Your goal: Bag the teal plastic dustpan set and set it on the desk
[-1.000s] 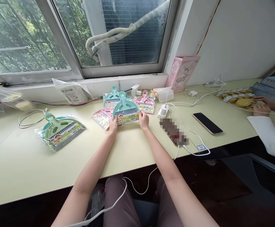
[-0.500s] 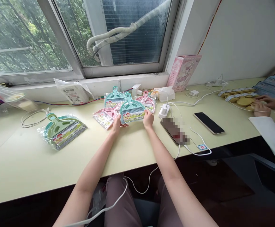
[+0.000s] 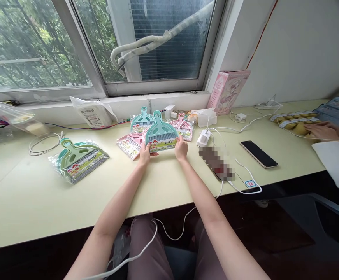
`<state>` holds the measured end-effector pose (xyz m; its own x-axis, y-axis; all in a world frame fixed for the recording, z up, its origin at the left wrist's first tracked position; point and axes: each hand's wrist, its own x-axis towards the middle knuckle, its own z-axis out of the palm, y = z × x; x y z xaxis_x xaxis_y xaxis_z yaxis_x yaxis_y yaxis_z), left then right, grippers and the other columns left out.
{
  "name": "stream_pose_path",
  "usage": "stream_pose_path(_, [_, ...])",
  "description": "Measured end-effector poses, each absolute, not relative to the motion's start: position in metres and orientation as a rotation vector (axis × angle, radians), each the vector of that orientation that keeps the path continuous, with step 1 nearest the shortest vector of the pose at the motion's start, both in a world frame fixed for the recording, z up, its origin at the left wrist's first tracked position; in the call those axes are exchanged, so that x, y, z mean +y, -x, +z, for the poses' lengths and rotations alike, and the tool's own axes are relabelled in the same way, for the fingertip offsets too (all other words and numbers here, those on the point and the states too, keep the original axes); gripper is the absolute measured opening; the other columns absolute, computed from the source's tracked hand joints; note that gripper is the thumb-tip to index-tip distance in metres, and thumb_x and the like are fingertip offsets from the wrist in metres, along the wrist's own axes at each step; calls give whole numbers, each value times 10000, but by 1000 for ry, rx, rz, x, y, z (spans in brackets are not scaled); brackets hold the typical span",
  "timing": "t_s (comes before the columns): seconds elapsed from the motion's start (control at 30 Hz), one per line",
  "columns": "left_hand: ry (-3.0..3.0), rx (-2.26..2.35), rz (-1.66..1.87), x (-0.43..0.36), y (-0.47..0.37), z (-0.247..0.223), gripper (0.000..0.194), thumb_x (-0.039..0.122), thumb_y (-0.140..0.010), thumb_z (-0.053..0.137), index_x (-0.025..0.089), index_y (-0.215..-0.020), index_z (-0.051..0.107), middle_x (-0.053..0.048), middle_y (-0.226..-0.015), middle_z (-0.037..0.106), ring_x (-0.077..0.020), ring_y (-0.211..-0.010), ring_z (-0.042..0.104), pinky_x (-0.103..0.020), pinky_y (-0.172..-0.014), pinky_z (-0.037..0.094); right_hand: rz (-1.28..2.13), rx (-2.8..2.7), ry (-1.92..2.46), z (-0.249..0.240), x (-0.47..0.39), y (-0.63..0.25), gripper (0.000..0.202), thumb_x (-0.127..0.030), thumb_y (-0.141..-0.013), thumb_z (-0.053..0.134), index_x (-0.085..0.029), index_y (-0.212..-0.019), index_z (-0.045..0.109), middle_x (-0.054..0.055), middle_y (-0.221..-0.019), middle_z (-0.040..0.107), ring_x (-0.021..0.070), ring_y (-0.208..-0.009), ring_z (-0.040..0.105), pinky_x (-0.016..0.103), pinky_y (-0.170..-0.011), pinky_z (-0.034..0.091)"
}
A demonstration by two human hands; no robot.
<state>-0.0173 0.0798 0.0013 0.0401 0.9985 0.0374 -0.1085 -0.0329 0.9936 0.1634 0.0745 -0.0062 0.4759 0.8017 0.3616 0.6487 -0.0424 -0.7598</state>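
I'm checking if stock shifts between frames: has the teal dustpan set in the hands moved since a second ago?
Yes. The teal dustpan set, held by the left hand and right hand, has shifted right, toward the white charger, uncovering more of the pink set.

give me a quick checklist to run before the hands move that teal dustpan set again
1. Left hand on the teal plastic mini dustpan-and-brush set, at its lower left corner: ok.
2. Right hand on the set's lower right corner: ok.
3. Set free of its neighbours: not ok, it overlaps the pink packaged dustpan set beside it.
4. Whether the set is lifted or resting on the pale yellow desk: cannot tell.
5. White charging cable and black phone away from the hands: ok, both lie to the right.
6. Other person's hand apart from the set: ok, far right.
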Motion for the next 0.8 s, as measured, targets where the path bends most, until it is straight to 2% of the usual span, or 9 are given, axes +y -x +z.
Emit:
stream_pose_path(0.17, [-1191, 1148, 1308, 81, 19, 0, 366, 485, -868, 504, 183, -1074, 478, -43, -886, 597, -102, -443, 603, -235, -421, 495, 212, -1253, 1758, -6, 73, -164, 498, -424, -999, 245, -141, -1271, 551, 129, -867, 689, 258, -820, 637, 333, -752, 438])
stream_pose_path(0.27, [-1251, 1159, 1343, 82, 19, -2, 358, 492, -872, 488, 186, -1057, 490, -31, -861, 581, -97, -421, 584, -235, -400, 480, 248, -1267, 1753, -4, 70, -160, 525, -497, -987, 255, -169, -1297, 522, 144, -1019, 686, 269, -953, 633, 355, -815, 451])
stream_pose_path(0.37, [-1365, 1178, 1348, 80, 18, -5, 332, 481, -884, 472, 190, -1041, 511, -7, -782, 568, -103, -403, 570, -227, -378, 451, 151, -1300, 1685, -2, 65, -150, 643, -617, -920, 365, -168, -1378, 416, 196, -1313, 555, 291, -1208, 527, 412, -951, 421])
stream_pose_path(0.43, [-1426, 1177, 1339, 78, 17, -6, 317, 463, -889, 474, 195, -1051, 528, 5, -719, 569, -114, -404, 571, -225, -384, 440, 55, -1357, 1679, 0, 62, -144, 749, -657, -864, 453, -168, -1422, 344, 220, -1427, 440, 307, -1316, 428, 468, -1034, 359])
stream_pose_path(0.6, [-1518, 1152, 1333, 72, 17, -3, 284, 433, -882, 515, 214, -1055, 566, 19, -660, 591, -126, -447, 590, -229, -460, 457, -40, -1465, 1736, 2, 60, -140, 808, -619, -821, 558, -242, -1471, 262, 185, -1512, 331, 297, -1382, 343, 527, -1089, 280])
stream_pose_path(0.8, [-1587, 1162, 1319, 69, 17, 1, 327, 496, -882, 518, 230, -1066, 566, -9, -832, 643, -117, -515, 620, -237, -521, 509, -33, -1466, 1704, -3, 64, -141, 822, -588, -816, 587, -230, -1478, 257, 184, -1528, 308, 298, -1380, 346, 484, -1076, 321])
